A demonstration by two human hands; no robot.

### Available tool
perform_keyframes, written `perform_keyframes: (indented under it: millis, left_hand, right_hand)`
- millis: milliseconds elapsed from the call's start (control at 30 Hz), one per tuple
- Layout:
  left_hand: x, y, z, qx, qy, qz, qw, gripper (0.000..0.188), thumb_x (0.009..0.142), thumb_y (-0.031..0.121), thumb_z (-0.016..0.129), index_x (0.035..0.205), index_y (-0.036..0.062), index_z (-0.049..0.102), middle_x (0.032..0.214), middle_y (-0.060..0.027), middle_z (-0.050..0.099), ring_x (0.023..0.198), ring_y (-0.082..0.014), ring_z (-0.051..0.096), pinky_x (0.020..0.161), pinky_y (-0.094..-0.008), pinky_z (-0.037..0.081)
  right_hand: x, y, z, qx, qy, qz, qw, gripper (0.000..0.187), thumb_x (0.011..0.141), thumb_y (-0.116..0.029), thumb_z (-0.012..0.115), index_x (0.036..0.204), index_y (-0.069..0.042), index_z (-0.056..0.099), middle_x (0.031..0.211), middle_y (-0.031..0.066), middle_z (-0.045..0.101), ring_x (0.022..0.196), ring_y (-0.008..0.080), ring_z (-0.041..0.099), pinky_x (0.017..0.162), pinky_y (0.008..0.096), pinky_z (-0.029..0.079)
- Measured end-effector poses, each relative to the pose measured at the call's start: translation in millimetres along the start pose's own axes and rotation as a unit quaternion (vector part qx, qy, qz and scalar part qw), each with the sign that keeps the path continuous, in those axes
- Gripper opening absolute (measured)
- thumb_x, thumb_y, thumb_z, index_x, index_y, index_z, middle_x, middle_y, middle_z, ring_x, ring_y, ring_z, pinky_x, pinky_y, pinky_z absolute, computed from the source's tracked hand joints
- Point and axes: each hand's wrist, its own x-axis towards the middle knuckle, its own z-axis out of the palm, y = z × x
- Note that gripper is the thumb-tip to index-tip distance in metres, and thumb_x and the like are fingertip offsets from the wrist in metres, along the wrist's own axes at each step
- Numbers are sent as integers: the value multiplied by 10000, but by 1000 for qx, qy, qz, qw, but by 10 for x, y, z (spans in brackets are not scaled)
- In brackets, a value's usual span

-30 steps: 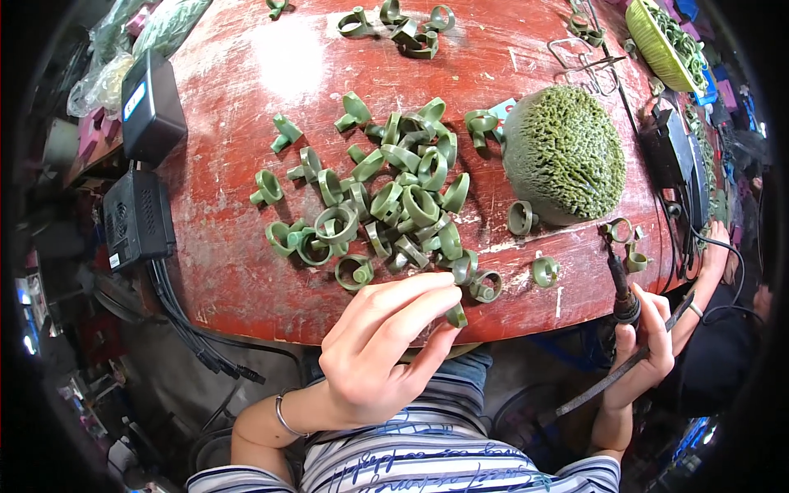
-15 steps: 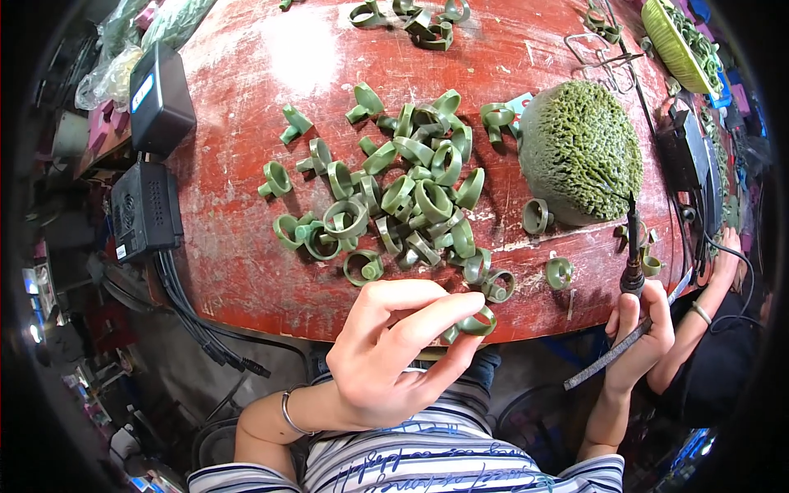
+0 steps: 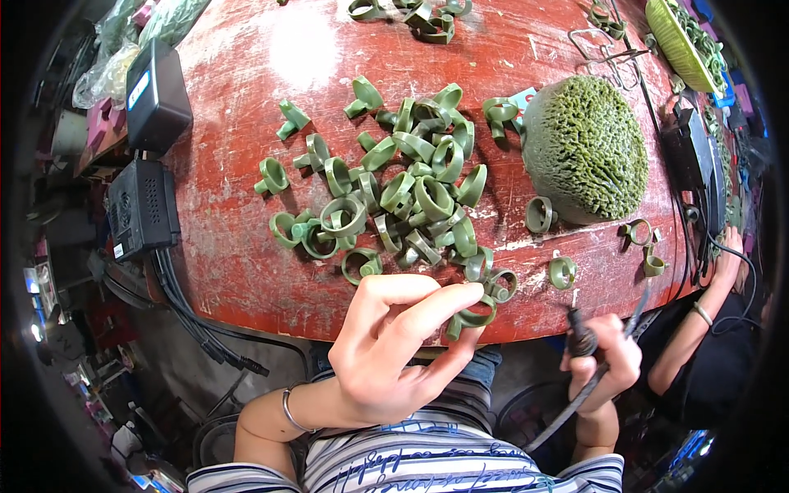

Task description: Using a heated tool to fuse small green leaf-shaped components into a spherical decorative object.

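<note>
My left hand pinches a green wax ring between thumb and fingertips, just above the table's near edge. In my right hand is a dark soldering iron, its thin tip pointing away from me and apart from the ring. That same hand also grips a long, narrow grey tool lying slantwise through the fingers. Beyond my left hand lies a loose pile of green wax rings, each with a short stub. A thick round green wax block with a rough, pitted face stands on the right.
The worn red table carries more rings at its far side. Black boxes with cables stand along the left edge. A yellow-green basket sits far right. Another person's arm rests at the right edge.
My right hand has drawn the soldering iron off the wax block, leftward and toward me. The ring in my left hand has tilted slightly.
</note>
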Motion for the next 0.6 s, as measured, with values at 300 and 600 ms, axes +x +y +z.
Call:
perform_keyframes:
  millis: [300,600]
  left_hand:
    - [1,-55,18,12,-1,40,999,495,606,-93,770,1060,24,611,976,-70,482,661,-91,529,559,-204,455]
    - [-5,-67,9,13,-10,41,999,502,598,-101,755,1063,16,606,999,-82,488,683,-94,537,569,-202,464]
  right_hand:
    - [79,-108,148,-11,10,-33,999,493,888,-450,558,797,34,584,590,61,523,494,165,523,479,273,394]
    - [87,-129,50,-42,-38,-18,998,397,741,-377,721,873,-12,637,700,96,603,568,252,593,520,316,472]
